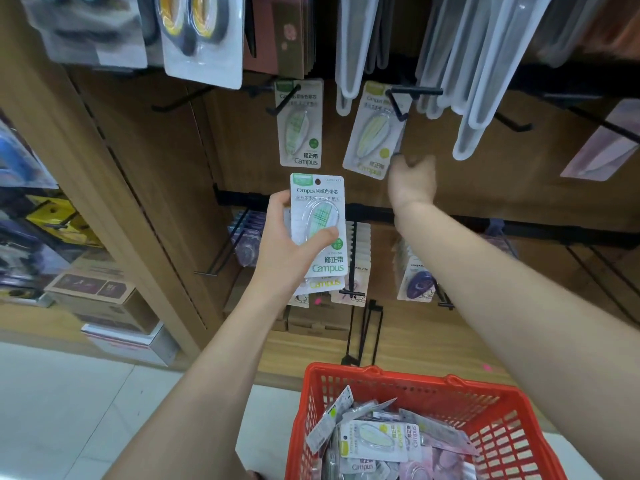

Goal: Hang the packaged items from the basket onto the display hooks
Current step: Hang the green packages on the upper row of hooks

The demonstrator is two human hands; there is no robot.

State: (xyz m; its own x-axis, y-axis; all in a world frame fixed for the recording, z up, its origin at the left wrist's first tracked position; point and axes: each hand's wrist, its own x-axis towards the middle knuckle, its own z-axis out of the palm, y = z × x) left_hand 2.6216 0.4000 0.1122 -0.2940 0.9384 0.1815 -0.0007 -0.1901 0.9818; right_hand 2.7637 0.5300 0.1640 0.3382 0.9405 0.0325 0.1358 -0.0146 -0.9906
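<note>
While the left hand (289, 237) gripped a stack of packets (318, 223) above the red basket (502, 403), the right hand (412, 181) pinched a hanging yellow packet (372, 133) on its hook (398, 102).

We see a basket (491, 407) of glossy red plastic lattice, filled with packets (377, 441) of printed card under clear, shiny blister plastic. The packet (317, 220) in the left hand (291, 244) shows the same matt white card with a transparent glossy bubble. Hooks (412, 93) look like matt black metal wire. The display panel (242, 133) has a smooth wood-grain finish. Translucent frosted plastic sleeves (485, 81) hang above. We note cardboard boxes (100, 296), matt brown, and a smooth pale floor (69, 410).
</note>
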